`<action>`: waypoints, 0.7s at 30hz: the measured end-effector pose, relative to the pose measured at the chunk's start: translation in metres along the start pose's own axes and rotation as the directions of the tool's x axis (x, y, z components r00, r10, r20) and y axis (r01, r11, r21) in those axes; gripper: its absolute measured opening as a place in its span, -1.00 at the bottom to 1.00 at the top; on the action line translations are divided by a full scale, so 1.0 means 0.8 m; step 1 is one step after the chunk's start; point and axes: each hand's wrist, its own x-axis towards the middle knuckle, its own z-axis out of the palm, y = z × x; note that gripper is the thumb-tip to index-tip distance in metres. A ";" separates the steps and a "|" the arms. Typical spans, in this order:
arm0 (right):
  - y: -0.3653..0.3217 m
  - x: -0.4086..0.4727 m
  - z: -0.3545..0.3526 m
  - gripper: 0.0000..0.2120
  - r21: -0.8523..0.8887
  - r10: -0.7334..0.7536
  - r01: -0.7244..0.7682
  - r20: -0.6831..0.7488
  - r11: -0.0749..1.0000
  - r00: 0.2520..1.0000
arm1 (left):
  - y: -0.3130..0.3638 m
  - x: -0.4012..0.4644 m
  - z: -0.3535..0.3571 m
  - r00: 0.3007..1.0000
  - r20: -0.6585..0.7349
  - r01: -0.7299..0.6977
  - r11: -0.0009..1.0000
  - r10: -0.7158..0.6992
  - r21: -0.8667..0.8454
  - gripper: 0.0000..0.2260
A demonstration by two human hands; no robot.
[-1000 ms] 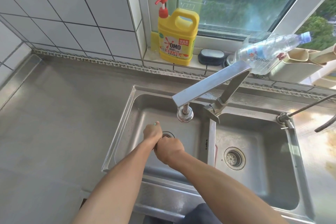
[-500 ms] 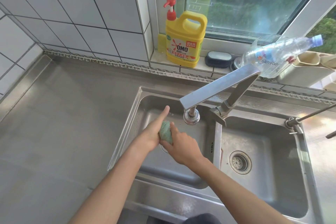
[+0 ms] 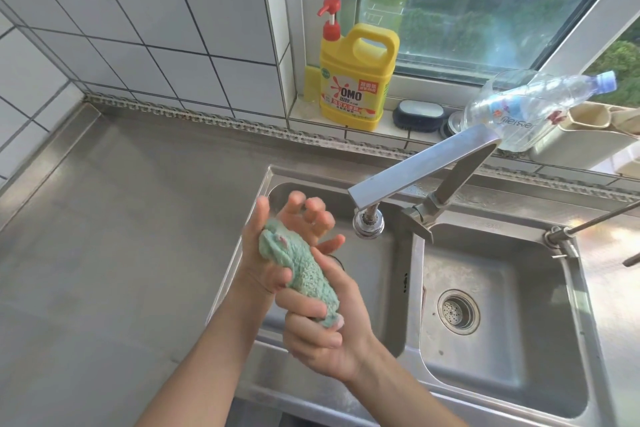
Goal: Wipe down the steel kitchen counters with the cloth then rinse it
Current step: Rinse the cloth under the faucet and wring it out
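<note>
Green cloth (image 3: pixel 300 274) bunched into a wad, held above the left basin of the sink (image 3: pixel 381 274), just left of and below the tap (image 3: pixel 369 224). Lower end of it wrapped by the right hand (image 3: pixel 322 333), fingers curled round the wad and thumb lying along its right side. Upper end resting against the palm of the left hand (image 3: pixel 277 246), thumb pressed to the cloth near its middle, fingers spread and loosely bent behind it, not closed round it. Both grips touching each other at the middle of the wad. Bare steel tabletop (image 3: pixel 121 236) to the left, well apart from the cloth. On the sill behind, a yellow bottle (image 3: pixel 356 80) with a red pump, a dark brush (image 3: pixel 419 113) just beside it, and a clear bottle (image 3: pixel 526 107) lying tilted near the tap's arm. Right basin with a drain (image 3: pixel 458 311) at its floor.
</note>
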 end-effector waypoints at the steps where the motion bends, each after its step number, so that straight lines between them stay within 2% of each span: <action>1: 0.004 0.001 0.003 -0.58 -0.009 -0.028 0.028 0.027 1.000 0.999 | -0.001 -0.001 0.007 0.997 0.071 -0.026 1.000 0.025 0.000 -0.67; 3: 0.007 0.001 0.008 -0.63 -0.055 -0.081 0.084 0.069 0.995 0.994 | -0.002 -0.004 0.018 0.987 0.159 -0.016 1.000 0.013 0.018 -0.74; 5: 0.004 0.000 0.013 -0.74 -0.121 -0.116 0.121 0.046 0.985 0.992 | 0.004 -0.005 0.021 0.987 0.151 0.053 0.998 -0.051 -0.013 -0.75; 6: 0.001 0.000 0.014 -0.80 -0.164 -0.119 0.117 -0.007 0.980 0.993 | 0.007 -0.005 0.020 0.992 0.102 0.079 0.997 -0.076 -0.022 -0.74; 8: -0.009 -0.003 0.014 -0.86 -0.297 -0.094 0.037 -0.179 0.954 0.979 | 0.011 -0.007 0.013 0.993 -0.102 0.072 0.996 -0.066 0.057 -0.78; 10: -0.021 -0.005 0.007 -0.80 -0.488 -0.106 -0.108 -0.389 0.866 0.915 | 0.012 -0.008 0.005 0.949 -0.315 0.095 0.980 -0.036 0.176 -0.77; 12: -0.032 -0.005 -0.005 -0.75 -0.645 -0.187 -0.266 -0.544 0.717 0.818 | 0.010 0.001 -0.003 0.878 -0.478 0.161 0.954 -0.021 0.253 -0.69; 15: -0.046 -0.001 -0.028 -0.80 -0.759 -0.291 -0.469 -0.623 0.452 0.727 | 0.001 0.020 -0.022 0.748 -0.664 0.248 0.916 0.026 0.315 -0.63; 19: -0.060 0.009 -0.059 -0.75 -0.731 -0.384 -0.679 -0.645 0.058 0.661 | -0.020 0.039 -0.059 0.565 -0.805 0.336 0.840 0.182 0.426 -0.62; 21: -0.062 0.014 -0.079 -0.73 -0.667 -0.413 -0.728 -0.624 -0.161 0.663 | -0.032 0.046 -0.078 0.465 -0.845 0.418 0.776 0.265 0.473 -0.63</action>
